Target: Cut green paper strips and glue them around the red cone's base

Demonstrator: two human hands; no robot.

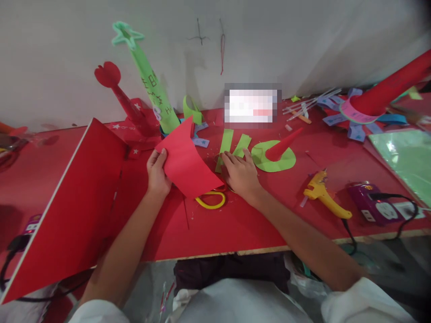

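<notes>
My left hand [159,172] is closed on the left edge of a curved sheet of red paper [190,161], thumb on its face. The sheet is raised over the red table. My right hand [240,172] lies by the lower ends of two green paper strips [225,146], fingers spread a little, nothing gripped. Yellow-handled scissors [215,207] lie below the sheet, which hides most of them. Just right of my right hand, a green paper disc [288,159] bears a small red cone [278,151].
A red board [74,197] stands at the left. Behind are a green paper tube [153,89] and a red paper figure [129,105]. At right lie a yellow glue gun [325,197], a purple power socket [375,206] with a cable, and a large red tube [393,87].
</notes>
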